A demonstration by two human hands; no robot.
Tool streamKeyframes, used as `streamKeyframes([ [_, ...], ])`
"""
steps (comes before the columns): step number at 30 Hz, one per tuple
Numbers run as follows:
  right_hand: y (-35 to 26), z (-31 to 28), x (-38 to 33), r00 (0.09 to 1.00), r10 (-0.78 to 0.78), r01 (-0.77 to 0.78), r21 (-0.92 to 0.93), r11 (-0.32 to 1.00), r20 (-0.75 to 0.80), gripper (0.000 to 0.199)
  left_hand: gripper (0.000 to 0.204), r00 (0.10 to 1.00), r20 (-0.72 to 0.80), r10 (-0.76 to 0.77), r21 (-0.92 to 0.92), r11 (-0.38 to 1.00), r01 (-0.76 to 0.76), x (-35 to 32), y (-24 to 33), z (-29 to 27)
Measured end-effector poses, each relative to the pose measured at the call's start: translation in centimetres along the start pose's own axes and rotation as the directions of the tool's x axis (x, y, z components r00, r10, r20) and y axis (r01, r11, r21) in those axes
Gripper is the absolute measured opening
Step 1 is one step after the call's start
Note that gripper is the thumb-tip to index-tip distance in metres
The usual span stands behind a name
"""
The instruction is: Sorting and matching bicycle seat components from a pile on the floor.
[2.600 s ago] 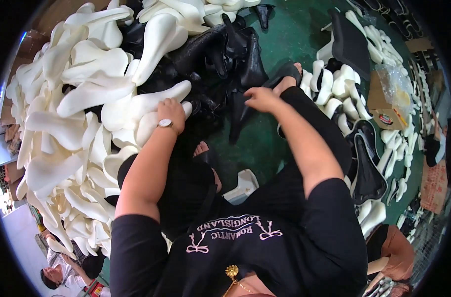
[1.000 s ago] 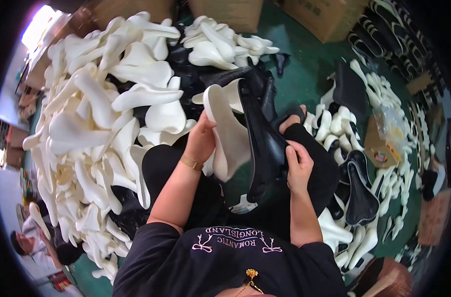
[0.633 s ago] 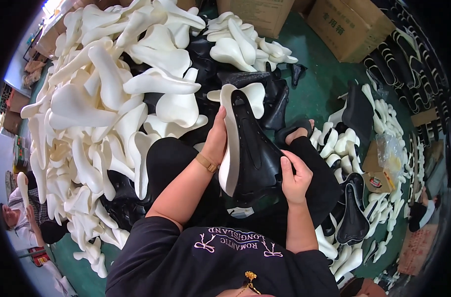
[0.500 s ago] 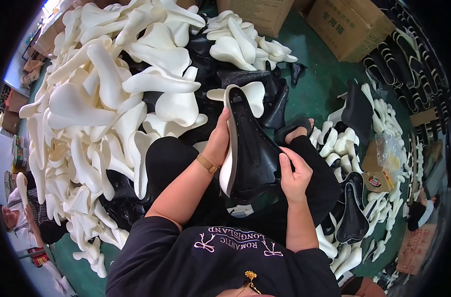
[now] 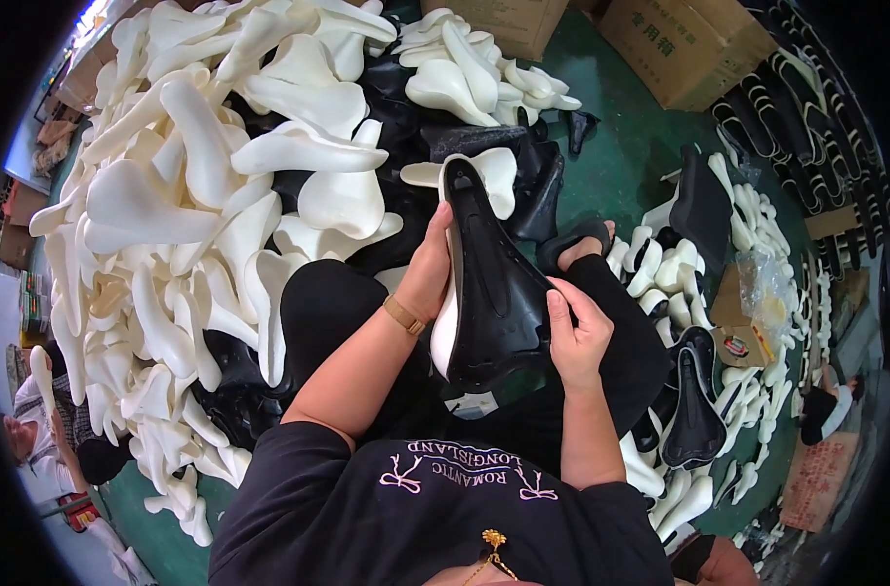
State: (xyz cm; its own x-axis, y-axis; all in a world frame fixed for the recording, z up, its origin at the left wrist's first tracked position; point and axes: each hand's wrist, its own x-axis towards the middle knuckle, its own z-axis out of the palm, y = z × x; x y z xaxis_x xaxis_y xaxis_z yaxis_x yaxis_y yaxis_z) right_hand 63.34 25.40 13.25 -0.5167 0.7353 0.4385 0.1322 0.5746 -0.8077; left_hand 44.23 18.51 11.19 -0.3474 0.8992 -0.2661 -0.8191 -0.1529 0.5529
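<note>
I see the big heap of white foam saddle pads (image 5: 201,195) fill the left half of the view, where a couple of seconds ago both arms were stretched out into it; now they are drawn back over the lap. That tells me the picking is over and the fitting has begun: the black saddle shell (image 5: 494,283) and a white pad (image 5: 484,176) stand together, upright, between the hands. In the last half second the pair has barely shifted, only settled closer. My left hand (image 5: 427,269) is closed around the left edge of shell and pad, fingers wrapped behind; my right hand (image 5: 579,332) presses on the shell's right flank, thumb on top, clamping it.

The floor (image 5: 630,146) is green. Cardboard boxes (image 5: 689,44) sit at the far side, finished black saddles (image 5: 694,410) and more white pieces lie to the right, and another person (image 5: 35,439) crouches at the left rim.
</note>
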Motion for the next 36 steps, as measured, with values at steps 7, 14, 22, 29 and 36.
streamKeyframes([
  [7,-0.3,0.7,0.3,0.982,-0.179,0.165,-0.191,0.968,-0.060,0.013,0.055,0.999,0.041,-0.018,-0.047,0.999,0.020,0.3,-0.7,-0.6],
  [14,0.2,1.4,1.1,0.967,-0.249,0.220,-0.301,0.928,-0.062,0.014,0.025,0.999,0.014,-0.035,-0.105,0.994,0.036,1.0,-0.8,-1.4],
  [22,0.8,2.4,0.7,0.968,-0.229,0.193,-0.279,0.941,-0.101,0.014,0.021,0.999,-0.044,-0.025,-0.011,1.000,0.024,0.8,-0.6,-1.6],
  [29,2.0,2.8,0.3,0.969,-0.210,0.164,-0.294,0.942,-0.131,0.017,0.032,0.981,-0.094,-0.169,-0.089,0.983,0.161,1.4,-0.9,-3.6],
  [36,3.0,1.2,-0.6,0.696,0.594,-0.708,0.526,0.471,0.404,0.053,0.043,0.991,0.039,-0.128,-0.118,0.984,0.132,1.3,-0.5,-3.1],
])
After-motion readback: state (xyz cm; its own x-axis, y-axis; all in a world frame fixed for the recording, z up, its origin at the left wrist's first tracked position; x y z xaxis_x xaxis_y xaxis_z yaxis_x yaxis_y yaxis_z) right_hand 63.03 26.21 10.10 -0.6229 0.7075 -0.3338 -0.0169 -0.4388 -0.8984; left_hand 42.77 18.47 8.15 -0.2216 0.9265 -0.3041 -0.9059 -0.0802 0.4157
